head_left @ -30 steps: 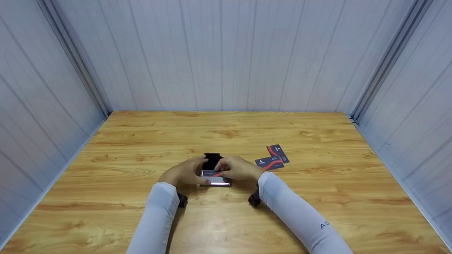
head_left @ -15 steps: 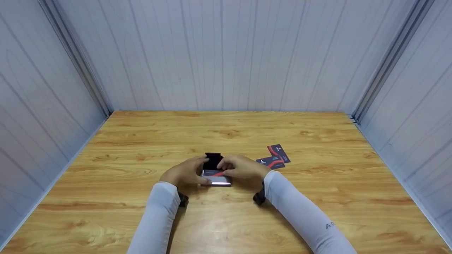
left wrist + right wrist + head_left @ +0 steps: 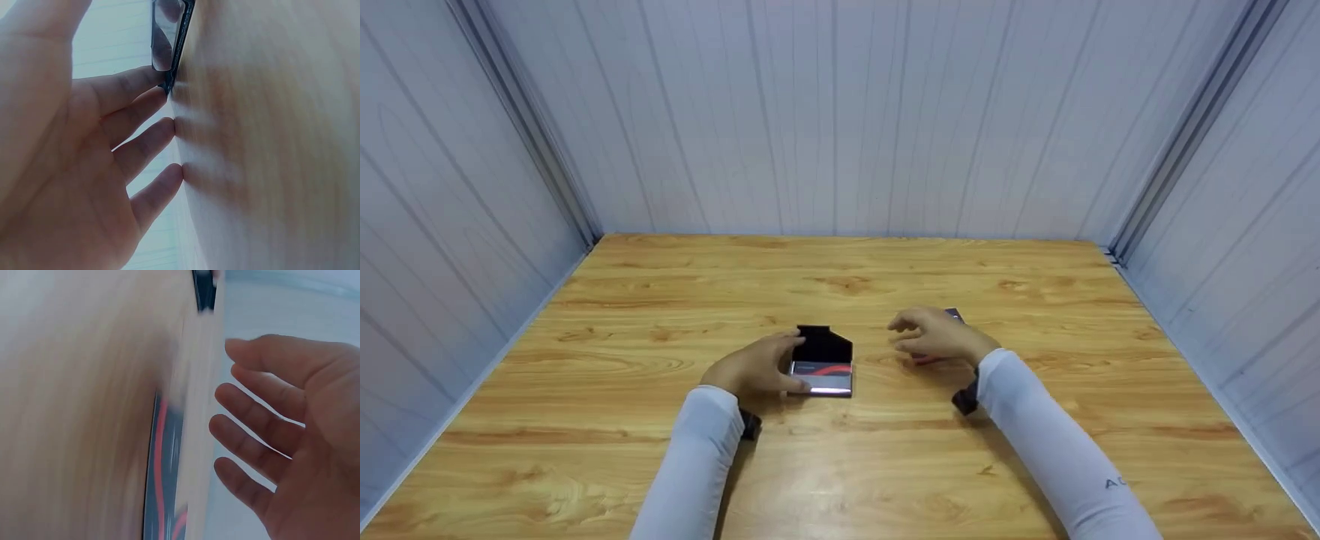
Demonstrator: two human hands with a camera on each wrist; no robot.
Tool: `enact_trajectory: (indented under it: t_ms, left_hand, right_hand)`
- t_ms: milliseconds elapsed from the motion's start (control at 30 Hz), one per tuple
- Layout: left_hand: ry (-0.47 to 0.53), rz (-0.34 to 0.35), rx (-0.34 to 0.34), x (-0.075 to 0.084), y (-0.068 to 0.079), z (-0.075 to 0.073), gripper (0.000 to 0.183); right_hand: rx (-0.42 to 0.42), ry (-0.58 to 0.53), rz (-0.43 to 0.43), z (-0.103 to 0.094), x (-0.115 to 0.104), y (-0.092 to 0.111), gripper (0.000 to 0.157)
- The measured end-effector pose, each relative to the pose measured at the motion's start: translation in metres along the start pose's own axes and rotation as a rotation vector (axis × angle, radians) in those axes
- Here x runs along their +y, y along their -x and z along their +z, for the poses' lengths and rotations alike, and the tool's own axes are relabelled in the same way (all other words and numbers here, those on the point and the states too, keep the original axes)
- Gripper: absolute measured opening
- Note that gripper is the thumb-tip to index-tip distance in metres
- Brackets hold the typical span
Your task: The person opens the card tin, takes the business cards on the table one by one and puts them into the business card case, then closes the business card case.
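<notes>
A business card case (image 3: pixel 823 346) lies on the table with its black lid raised. A dark card with a red stripe (image 3: pixel 823 369) sits inside, behind the case's shiny front strip. My left hand (image 3: pixel 758 364) holds the case at its left side, thumb on the front strip and fingers by the lid. In the left wrist view the fingertips reach the dark edge of the case (image 3: pixel 181 42). My right hand (image 3: pixel 941 334) hovers, holding nothing, over two loose business cards (image 3: pixel 953 313) and hides most of them. The right wrist view shows those red-striped cards (image 3: pixel 170 461) below its loosely bent fingers.
The wood-grain table (image 3: pixel 840 465) is bounded by a pale panelled wall (image 3: pixel 840 120) at the back and by side walls left and right. Dark wrist-worn devices (image 3: pixel 966 400) sit under both sleeves.
My right hand has left the card in the case and moved right, over the loose cards. The card stays in the case. My left hand has kept its place.
</notes>
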State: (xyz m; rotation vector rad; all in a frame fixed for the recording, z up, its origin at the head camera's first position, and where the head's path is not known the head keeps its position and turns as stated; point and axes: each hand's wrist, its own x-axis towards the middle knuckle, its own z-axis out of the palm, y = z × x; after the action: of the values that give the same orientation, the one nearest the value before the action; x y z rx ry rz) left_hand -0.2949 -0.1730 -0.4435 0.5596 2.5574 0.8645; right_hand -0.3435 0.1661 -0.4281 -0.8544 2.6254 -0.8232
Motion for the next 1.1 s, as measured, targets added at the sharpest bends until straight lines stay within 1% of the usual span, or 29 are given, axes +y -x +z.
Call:
enact_trajectory:
  t_ms: [167,300,400,533,600,767,933,1100]
  left_hand:
    - [-0.009,-0.007,-0.003,0.001,0.0,0.0,0.093]
    - [-0.019,-0.007,-0.005,0.001,-0.002,0.003,0.093]
    - [-0.02,-0.011,-0.002,0.001,-0.002,0.004,0.093]
    - [-0.011,-0.016,0.005,0.0,-0.001,0.005,0.093]
    - [-0.008,-0.016,0.008,-0.001,0.0,0.005,0.093]
    - [-0.008,-0.018,0.008,0.0,0.001,0.004,0.093]
    - [-0.022,0.005,0.015,0.002,0.001,0.003,0.093]
    - [-0.011,0.007,0.012,0.002,0.001,0.001,0.092]
  right_hand:
    - [-0.012,0.063,0.036,-0.016,0.021,0.014,0.049]
    - [-0.03,0.092,0.047,-0.021,0.034,0.024,0.057]
    - [-0.052,0.104,0.039,-0.023,0.039,0.028,0.062]
    - [-0.072,0.125,0.028,-0.025,0.042,0.03,0.06]
    - [-0.079,0.129,0.039,-0.026,0.042,0.03,0.058]
    - [-0.102,0.095,0.074,-0.028,0.039,0.028,0.053]
    - [-0.113,0.09,0.072,-0.03,0.038,0.027,0.048]
    - [-0.111,0.06,0.086,-0.03,0.04,0.027,0.052]
